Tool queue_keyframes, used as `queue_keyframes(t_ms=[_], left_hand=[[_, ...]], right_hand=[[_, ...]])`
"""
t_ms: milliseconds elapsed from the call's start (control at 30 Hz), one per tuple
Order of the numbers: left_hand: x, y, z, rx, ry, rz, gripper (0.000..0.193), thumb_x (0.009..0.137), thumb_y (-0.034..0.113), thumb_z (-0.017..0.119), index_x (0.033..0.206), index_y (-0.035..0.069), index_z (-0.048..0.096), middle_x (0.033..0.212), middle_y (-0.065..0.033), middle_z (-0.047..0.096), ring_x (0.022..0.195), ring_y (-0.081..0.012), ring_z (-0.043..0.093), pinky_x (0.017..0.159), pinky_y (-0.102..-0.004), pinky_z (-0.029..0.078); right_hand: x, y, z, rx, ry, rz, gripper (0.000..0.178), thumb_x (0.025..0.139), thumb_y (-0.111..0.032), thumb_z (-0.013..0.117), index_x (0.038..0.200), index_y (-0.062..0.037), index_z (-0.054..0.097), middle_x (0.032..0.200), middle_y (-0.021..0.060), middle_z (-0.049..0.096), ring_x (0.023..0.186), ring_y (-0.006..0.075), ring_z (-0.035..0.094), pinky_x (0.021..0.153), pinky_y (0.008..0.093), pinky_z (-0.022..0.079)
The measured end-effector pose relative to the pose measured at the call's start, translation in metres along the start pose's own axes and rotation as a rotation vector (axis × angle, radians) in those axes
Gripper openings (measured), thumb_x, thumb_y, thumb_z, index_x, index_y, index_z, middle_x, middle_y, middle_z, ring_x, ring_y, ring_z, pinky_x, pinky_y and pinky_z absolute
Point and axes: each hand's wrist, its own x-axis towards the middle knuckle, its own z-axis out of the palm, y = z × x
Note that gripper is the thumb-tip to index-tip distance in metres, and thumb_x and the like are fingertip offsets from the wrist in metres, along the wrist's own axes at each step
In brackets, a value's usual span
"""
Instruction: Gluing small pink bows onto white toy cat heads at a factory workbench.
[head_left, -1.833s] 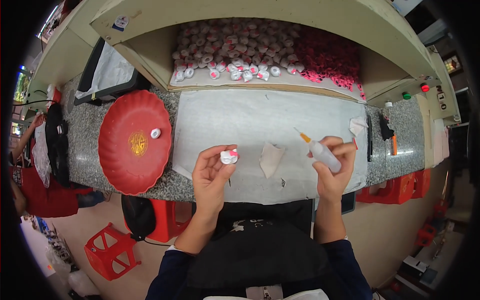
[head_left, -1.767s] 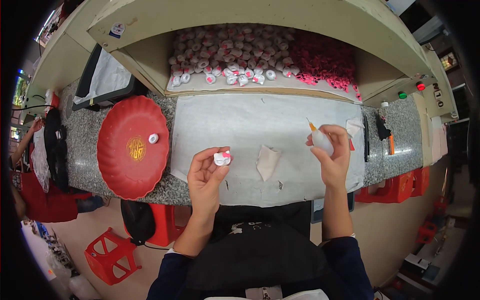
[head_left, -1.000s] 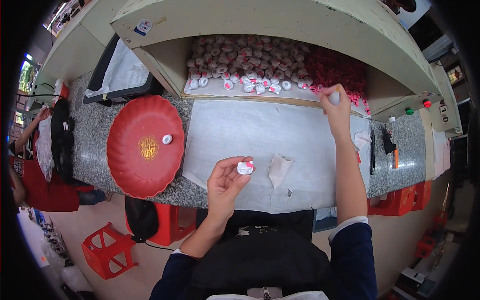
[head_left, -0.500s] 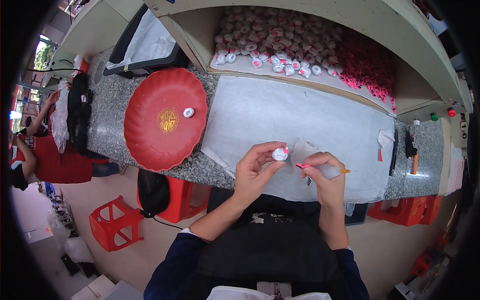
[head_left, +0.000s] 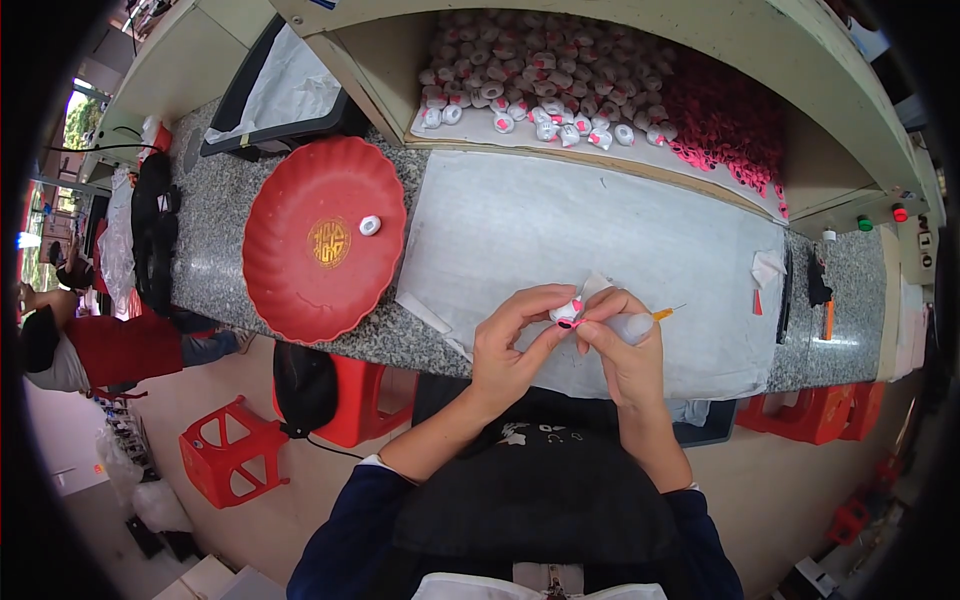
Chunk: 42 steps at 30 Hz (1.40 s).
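Both hands are brought together above the white sheet (head_left: pixel 480 240), fingertips nearly meeting. A small white piece (head_left: pixel 564 310) is pinched in the left hand (head_left: pixel 503 347). A bottle (head_left: pixel 633 327) is gripped in the right hand (head_left: pixel 632 365), its orange tip (head_left: pixel 662 314) and needle directed rightward, away from the left hand. A pink piece (head_left: pixel 567 323) with a dark spot is seen against the white piece, at the fingertips of both hands (by which hand its weight is borne cannot be told).

Edges: the near edge of the worktop (head_left: pixel 210 250) is crossed by both forearms. Ahead of the hands, a broad stretch of sheet is bounded by the shelf's front edge (head_left: pixel 600 172). To their right, sheet is extended as far as a crumpled cloth (head_left: pixel 768 268) near its border. To their left, the sheet's edge is met by a strip of granite, then by the dish's scalloped rim. Just beyond the fingers, a folded scrap (head_left: pixel 596 286) is partly hidden.

Count: one bottle; one red dish (head_left: pixel 275 245), left of the hands, in which one white piece (head_left: pixel 370 226) is contained; one black tray (head_left: pixel 328 124), farther ahead-left. On the shelf, white pieces (head_left: pixel 545 75) and pink pieces (head_left: pixel 730 130) are heaped too densely for counting.
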Motion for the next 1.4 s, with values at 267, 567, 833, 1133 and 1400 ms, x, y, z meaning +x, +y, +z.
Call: queue_keyframes(t_ms=[267,567,833,1133,1400], left_hand=[[-0.001,0.002,-0.001,-0.091,-0.016,0.028,0.026,0.072,-0.005,0.055,0.097,-0.004,0.047,0.105,-0.0189,0.049,0.097,-0.0213,0.049,0.081,-0.0299,0.041],[-0.003,0.004,-0.005,-0.378,-0.041,-0.094,0.023,0.076,0.005,0.055,0.097,-0.002,0.049,0.104,-0.0197,0.049,0.095,-0.0205,0.049,0.081,-0.0301,0.039],[-0.005,-0.001,-0.006,-0.304,-0.097,-0.061,0.024,0.072,-0.001,0.057,0.095,-0.002,0.053,0.099,-0.0136,0.053,0.097,-0.0229,0.048,0.082,-0.0313,0.038],[-0.006,-0.002,-0.003,-0.261,-0.076,0.029,0.022,0.070,-0.001,0.059,0.091,-0.002,0.054,0.093,-0.0140,0.056,0.093,-0.0241,0.050,0.080,-0.0320,0.040],[-0.007,0.000,-0.004,-0.289,-0.080,0.024,0.021,0.070,-0.001,0.059,0.091,-0.002,0.055,0.093,-0.0142,0.056,0.092,-0.0238,0.051,0.079,-0.0315,0.040]], right_hand=[[-0.002,0.003,0.002,-0.028,0.022,-0.028,0.013,0.067,0.003,0.061,0.075,-0.0011,0.052,0.074,0.0053,0.047,0.064,0.0096,0.047,0.051,0.0202,0.039],[-0.003,-0.004,0.002,-0.135,-0.120,-0.108,0.036,0.064,0.002,0.065,0.095,-0.0030,0.048,0.073,0.0020,0.051,0.064,0.0066,0.046,0.056,0.0184,0.038],[-0.006,0.000,-0.004,-0.208,-0.131,-0.047,0.029,0.064,0.003,0.063,0.091,0.0026,0.054,0.083,0.0092,0.056,0.067,0.0110,0.053,0.054,0.0202,0.043],[-0.010,-0.003,-0.006,-0.187,-0.147,-0.017,0.026,0.067,0.000,0.064,0.092,0.0005,0.057,0.081,0.0048,0.058,0.074,0.0088,0.053,0.065,0.0200,0.042],[-0.012,-0.003,-0.005,-0.191,-0.151,-0.028,0.025,0.066,0.000,0.065,0.091,0.0003,0.058,0.081,0.0051,0.059,0.073,0.0085,0.053,0.065,0.0200,0.043]])
